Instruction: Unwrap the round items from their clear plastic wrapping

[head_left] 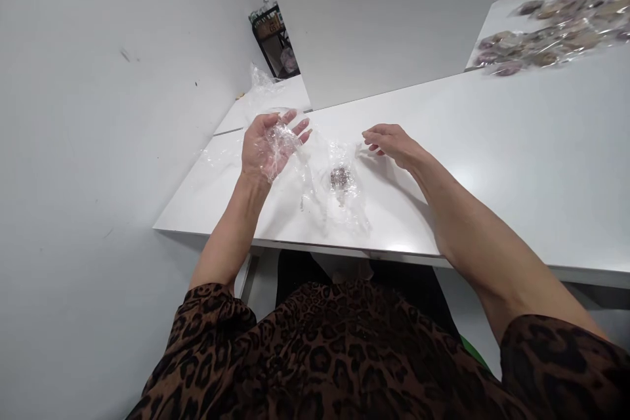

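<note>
My left hand (270,144) is turned palm up with its fingers loosely curled. Crinkled clear plastic film (281,144) lies across that palm and trails down toward the table. In front of me on the white table (408,203) is a clear plastic bag (352,200), with a small dark brown piece (339,177) showing through it. Just right of this bag hovers my right hand (391,143), its fingers bent and slightly apart. Nothing shows between them, and the fingertips are close to the bag's edge; whether they touch it I cannot tell.
More loose clear film (260,82) lies at the table's far left. Behind it stands a dark rack (273,42) with items on it. A white upright panel (394,20) borders the table's back. Several clear-wrapped brownish and purplish pieces (566,33) are spread at the far right.
</note>
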Motion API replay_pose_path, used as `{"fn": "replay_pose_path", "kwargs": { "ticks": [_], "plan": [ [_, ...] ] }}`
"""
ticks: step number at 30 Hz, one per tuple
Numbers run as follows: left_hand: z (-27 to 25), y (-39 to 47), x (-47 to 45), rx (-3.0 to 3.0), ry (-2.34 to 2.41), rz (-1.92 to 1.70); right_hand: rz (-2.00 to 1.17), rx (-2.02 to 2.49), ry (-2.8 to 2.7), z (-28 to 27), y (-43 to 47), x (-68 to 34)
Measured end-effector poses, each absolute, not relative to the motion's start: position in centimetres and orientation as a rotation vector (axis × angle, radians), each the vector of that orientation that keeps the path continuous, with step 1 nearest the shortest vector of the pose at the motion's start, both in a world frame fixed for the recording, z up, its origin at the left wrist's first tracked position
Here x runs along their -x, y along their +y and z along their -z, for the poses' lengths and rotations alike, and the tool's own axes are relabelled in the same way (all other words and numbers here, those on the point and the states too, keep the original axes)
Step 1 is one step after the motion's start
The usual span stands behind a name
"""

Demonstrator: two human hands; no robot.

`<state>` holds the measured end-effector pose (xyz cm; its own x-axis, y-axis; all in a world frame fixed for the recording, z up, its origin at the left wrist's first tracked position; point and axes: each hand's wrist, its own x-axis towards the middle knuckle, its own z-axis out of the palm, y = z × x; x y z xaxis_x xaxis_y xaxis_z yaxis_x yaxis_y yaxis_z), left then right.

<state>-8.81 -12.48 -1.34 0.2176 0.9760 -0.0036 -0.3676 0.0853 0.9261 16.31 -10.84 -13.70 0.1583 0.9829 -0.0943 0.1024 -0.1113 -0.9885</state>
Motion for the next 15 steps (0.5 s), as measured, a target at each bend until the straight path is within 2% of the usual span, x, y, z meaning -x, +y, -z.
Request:
{"fn": "replay_pose_path", "kwargs": {
  "ticks": [9, 15],
  "plan": [
    [-1.3, -13.1, 9.3, -1.057, 0.795, -1.305, -1.042, 1.384, -1.154, 13.7, -10.8, -15.8],
    [-3.4, -13.5, 10.6, -1.086, 0.615, -1.297, -0.936, 1.324, -1.095, 13.8, -10.3, -16.2]
  ]
}}
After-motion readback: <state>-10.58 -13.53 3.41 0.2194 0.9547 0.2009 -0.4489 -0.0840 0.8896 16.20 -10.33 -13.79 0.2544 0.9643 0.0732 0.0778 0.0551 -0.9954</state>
